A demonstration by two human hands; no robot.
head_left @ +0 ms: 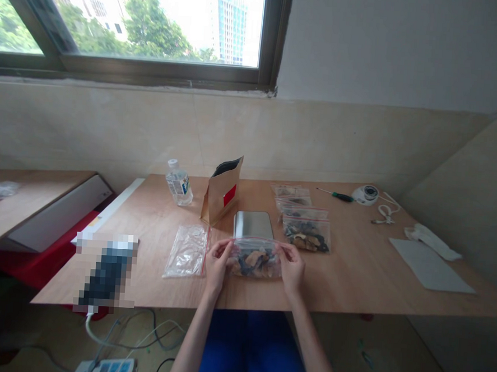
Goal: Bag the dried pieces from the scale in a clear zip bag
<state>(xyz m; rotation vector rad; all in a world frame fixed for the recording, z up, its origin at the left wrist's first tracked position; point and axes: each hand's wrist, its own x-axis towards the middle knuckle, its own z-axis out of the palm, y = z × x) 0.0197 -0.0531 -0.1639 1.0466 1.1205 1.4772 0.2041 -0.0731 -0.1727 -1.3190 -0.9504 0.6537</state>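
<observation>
A clear zip bag (255, 263) of dark and tan dried pieces, perhaps dried mushrooms, is held near the table's front edge. My left hand (217, 261) pinches its upper left corner, and my right hand (291, 265) pinches the upper right one. Right behind the bag is a flat silver scale (253, 224), its front partly covered. To the left lie clear zip bags (185, 251) with red strips and nothing visible inside. Filled zip bags (306, 234) with similar pieces form a row on the right.
An upright kraft paper pouch (222, 195) with a red label stands behind, beside a water bottle (180, 184). A blurred-out device (107, 273) with a cable lies at left. On the right are a screwdriver (341, 197), a white dome camera (364, 195) and a grey sheet (431, 265).
</observation>
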